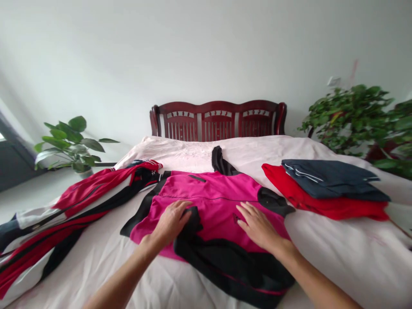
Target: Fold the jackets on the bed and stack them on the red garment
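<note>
A pink and black zip jacket [210, 186] lies spread on the bed, its collar to the right and its hem to the left. The near black sleeve [225, 266] is bent back so that its cuff rests on the pink body; the far sleeve [222, 163] points towards the headboard. My left hand [174, 219] is at the cuff, fingers stretched out and thumb apart, not closed round it. Over the chest beside a small dark logo, my right hand [257, 225] is open with spread fingers. Whether either palm presses on the cloth is hard to see.
Red, white and black sportswear [93, 193] lies loosely along the left. On the right, folded dark blue clothing [331, 178] sits on folded red clothing [341, 208]. Behind the pale bedsheet [257, 148] stands a dark red wooden headboard [219, 120]. Leafy plants flank the bed.
</note>
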### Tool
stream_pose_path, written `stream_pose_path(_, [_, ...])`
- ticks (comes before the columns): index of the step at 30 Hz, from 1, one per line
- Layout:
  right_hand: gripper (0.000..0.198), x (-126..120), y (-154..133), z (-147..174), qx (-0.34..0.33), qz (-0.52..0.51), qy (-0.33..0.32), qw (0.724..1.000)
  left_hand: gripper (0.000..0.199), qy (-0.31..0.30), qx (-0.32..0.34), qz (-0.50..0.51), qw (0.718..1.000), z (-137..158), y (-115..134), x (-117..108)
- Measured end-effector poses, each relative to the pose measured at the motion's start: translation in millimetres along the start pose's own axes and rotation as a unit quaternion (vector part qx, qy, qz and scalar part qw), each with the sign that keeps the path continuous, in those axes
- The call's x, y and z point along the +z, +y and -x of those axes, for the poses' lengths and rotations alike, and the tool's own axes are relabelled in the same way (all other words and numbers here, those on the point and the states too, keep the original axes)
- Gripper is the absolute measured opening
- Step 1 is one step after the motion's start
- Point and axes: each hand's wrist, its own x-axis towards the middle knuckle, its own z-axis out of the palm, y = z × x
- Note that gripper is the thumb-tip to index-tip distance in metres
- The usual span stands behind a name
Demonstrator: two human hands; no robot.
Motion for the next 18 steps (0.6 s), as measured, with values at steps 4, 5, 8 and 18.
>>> stream_pose_path(4, [0.054, 15.6, -29.8, 0.0, -0.104, -0.025, -0.048, 0.993, 0.049, -0.035, -0.118, -0.172, 0.977, 4.8, -63.3, 13.1])
stream_pose_path(5, [0.054, 17.8, -32.3, 2.7, -0.127, -0.029, -0.058, 0.99, 0.052, -0.048, -0.142, -0.194, 0.97, 12.4, -72.7, 17.1])
stream_pose_path(8, [0.052, 21.6, -28.4, 12.1, -0.161, -0.043, -0.064, 0.984, 0.053, -0.065, -0.163, -0.23, 0.957, 37.5, -86.0, 24.3])
stream_pose_path(18, [0.044, 13.5, -15.0, -57.6, -0.087, -0.076, 0.056, 0.992, 0.041, -0.009, -0.151, -0.17, 0.974, -12.9, -86.2, -6.0])
